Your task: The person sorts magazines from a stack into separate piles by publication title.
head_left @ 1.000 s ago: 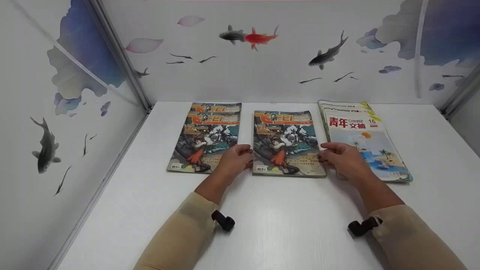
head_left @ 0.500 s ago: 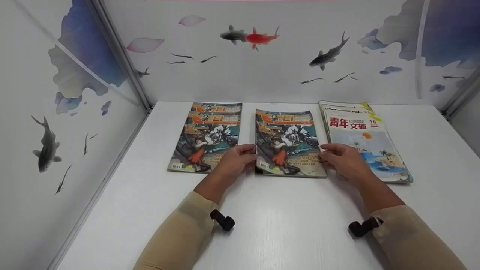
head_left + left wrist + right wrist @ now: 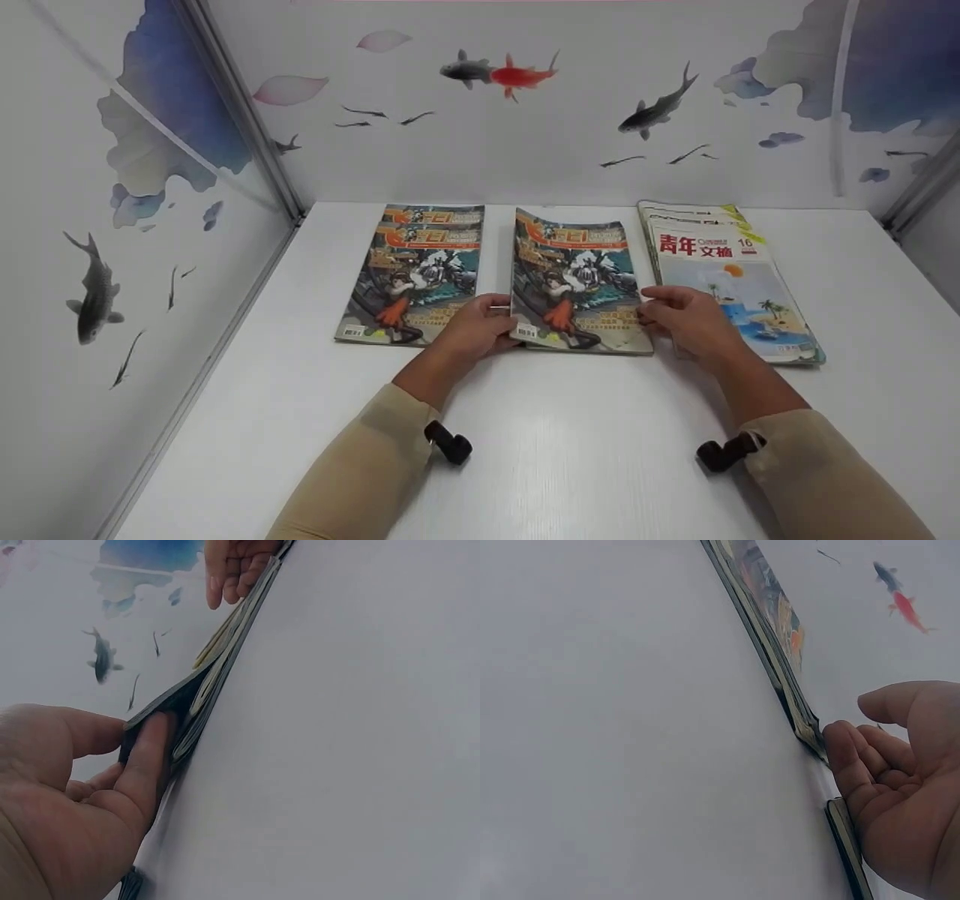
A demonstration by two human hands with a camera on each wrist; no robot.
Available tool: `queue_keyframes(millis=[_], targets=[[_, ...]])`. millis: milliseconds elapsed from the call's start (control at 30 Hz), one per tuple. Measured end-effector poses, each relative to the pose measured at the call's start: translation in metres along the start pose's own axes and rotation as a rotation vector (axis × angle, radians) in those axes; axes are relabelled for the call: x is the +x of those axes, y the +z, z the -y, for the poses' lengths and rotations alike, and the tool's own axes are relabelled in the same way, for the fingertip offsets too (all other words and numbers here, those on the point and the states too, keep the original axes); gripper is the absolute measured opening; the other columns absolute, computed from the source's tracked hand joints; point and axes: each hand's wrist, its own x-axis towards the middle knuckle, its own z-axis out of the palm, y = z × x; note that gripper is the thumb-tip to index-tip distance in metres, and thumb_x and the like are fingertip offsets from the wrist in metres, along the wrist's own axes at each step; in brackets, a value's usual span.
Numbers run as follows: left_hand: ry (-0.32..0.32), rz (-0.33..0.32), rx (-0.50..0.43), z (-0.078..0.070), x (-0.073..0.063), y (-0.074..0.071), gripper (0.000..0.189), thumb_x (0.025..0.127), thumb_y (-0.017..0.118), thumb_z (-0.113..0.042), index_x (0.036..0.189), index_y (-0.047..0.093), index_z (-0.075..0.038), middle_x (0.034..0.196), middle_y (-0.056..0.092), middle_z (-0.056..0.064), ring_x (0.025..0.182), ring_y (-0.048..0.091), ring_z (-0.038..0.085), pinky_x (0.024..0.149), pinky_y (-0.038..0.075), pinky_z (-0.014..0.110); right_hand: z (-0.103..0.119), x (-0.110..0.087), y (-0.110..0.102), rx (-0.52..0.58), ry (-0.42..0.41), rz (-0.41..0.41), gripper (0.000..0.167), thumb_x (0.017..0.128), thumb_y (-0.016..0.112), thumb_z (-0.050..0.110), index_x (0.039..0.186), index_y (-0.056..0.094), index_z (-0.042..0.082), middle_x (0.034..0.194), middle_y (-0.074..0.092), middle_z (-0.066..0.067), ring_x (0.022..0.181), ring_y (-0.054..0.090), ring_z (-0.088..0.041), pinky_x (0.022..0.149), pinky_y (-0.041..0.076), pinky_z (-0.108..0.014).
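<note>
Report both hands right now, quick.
Left hand: closed, pinching the middle magazine by its raised left edge.
Right hand: open, thumb apart, holding nothing, at that magazine's right edge.

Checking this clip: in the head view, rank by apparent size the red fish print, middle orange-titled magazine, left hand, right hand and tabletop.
Largest to smallest:
1. Tabletop
2. Middle orange-titled magazine
3. Left hand and right hand: too alike to rank
4. Red fish print

On the table [image 3: 570, 457], mid-frame, left to right: left magazine pile [image 3: 405, 289], middle magazine pile [image 3: 581, 289], right magazine pile [image 3: 757, 292]. Left hand [image 3: 476, 328] and right hand [image 3: 691, 321] flank the middle one. Wall [image 3: 555, 146] behind, upper frame.
</note>
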Motion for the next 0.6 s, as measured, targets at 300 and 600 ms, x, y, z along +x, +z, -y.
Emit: queue_keyframes(millis=[300,600], targets=[[0.012,-0.008,-0.064,-0.0004,-0.0011,-0.0014,0.044,0.106,0.058,-0.002,0.149,0.052,-0.006,0.152,0.058,0.016,0.124,0.068,0.025,0.095,0.062,0.034,-0.0003,0.0009,-0.0013,0.010,-0.001,-0.019,0.059,0.108,0.064,0.038,0.160,0.050,0.014,0.149,0.064,-0.015,0.115,0.073,-0.012,0.093,0.061,-0.021],[0.030,-0.040,-0.153,-0.0037,-0.0010,-0.0036,0.043,0.105,0.059,-0.001,0.147,0.055,-0.004,0.148,0.061,0.016,0.112,0.071,0.021,0.086,0.062,0.028,0.0002,0.0005,-0.0007,0.020,-0.003,-0.039,0.061,0.105,0.069,0.037,0.159,0.052,0.014,0.140,0.064,-0.011,0.111,0.072,-0.008,0.091,0.061,-0.019]])
